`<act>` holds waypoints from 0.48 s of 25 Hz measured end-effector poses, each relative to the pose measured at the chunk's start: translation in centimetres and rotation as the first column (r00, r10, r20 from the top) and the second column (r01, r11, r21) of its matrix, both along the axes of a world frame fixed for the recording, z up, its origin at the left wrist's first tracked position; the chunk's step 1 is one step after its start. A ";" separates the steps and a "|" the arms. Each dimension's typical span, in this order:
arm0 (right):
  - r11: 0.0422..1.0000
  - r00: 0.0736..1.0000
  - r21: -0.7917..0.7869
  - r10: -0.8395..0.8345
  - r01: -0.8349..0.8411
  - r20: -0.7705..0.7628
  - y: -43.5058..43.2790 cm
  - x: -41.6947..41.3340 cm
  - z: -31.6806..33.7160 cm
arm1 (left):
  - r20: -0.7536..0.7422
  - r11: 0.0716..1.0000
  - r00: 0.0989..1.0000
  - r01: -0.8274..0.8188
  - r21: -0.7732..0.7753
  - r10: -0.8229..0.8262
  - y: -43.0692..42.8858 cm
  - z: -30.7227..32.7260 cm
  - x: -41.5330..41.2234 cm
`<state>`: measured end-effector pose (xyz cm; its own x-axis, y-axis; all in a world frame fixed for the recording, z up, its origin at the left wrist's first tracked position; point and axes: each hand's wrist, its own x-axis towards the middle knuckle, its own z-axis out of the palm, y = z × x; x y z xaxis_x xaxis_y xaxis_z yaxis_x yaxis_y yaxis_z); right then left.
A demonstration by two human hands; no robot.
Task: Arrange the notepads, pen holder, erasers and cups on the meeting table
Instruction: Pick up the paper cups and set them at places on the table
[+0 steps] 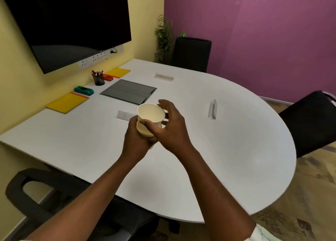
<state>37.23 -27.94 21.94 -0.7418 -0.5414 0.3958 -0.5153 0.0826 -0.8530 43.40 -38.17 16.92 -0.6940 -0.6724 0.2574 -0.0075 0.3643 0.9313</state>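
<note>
Above the middle of the white meeting table (227, 159) I hold a stack of pale paper cups (151, 114). My left hand (136, 140) grips the lower part of the stack from below. My right hand (169, 129) pinches the top cup with thumb and fingers curled round its side. Along the wall side lie a yellow notepad (66, 102), a green eraser (84, 90), a black mesh pen holder (99, 79) with pens, an orange eraser (107, 77) and a second yellow notepad (118, 72).
A grey cable hatch (128, 91) is set in the table behind the cups. White name stands (163, 77) (212, 109) (125, 115) sit near the seats. Black chairs stand at the far end (190, 53), right (312, 122) and near left (36, 191). A dark screen (63, 22) hangs on the yellow wall.
</note>
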 end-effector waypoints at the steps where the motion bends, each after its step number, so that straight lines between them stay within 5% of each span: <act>1: 1.000 1.000 -0.003 0.000 0.000 0.018 -0.7 -0.9 -0.2 | 0.014 1.000 1.000 -0.019 0.010 0.019 -0.6 -0.3 -0.9; 12: 0.991 0.989 -0.121 -0.046 0.063 0.138 -9.5 -14.1 -3.5 | 0.094 0.937 0.933 -0.342 -0.067 0.347 -6.8 -5.7 -6.4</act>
<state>23.15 -37.42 18.49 -0.8198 -0.4513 0.3525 -0.3930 -0.0043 -0.9195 37.00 -44.99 11.22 -0.4459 -0.8635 0.2356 -0.2350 0.3669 0.9001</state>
